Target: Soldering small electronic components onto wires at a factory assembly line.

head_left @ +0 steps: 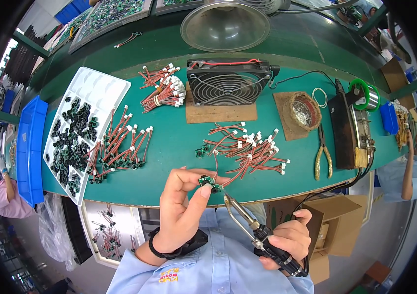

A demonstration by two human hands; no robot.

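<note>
Circuit board pinched at the desk's near edge, iron tip beside it

At the far left, a long blue plastic bin (31, 147) stands along the side of the green-topped desk (167, 142), probably there to leave the middle free. Next to it, a white compartmented plastic tray (108, 81) lies slanted, its raised walls seemingly useful for corralling many small black-and-green parts (77, 120). Against its right side lies a heap of red-and-dark wired boards (125, 147) with white plugs; farther back, a banded bundle of white-plugged leads (163, 95) looks tied for easy counting.

The left hand (181, 208) pinches a small green circuit board (207, 182) between thumb and index finger, just over the near edge, likely so one side remains exposed. Beyond it, a square black fan with a wire guard (228, 85) faces the work, presumably to deal with fumes. A loose pile of red-and-dark leads (252, 149) lies within easy reach.

The right hand (289, 240) has its fingers curled round the black handle of a slim metal-tipped soldering iron (243, 213), apparently well back from the heat; whether the tip touches the board I cannot tell. Farther right sit a round, silvery-filled pot (302, 112), yellow-handled pliers (323, 159) and a green-rimmed solder spool (365, 95).
</note>
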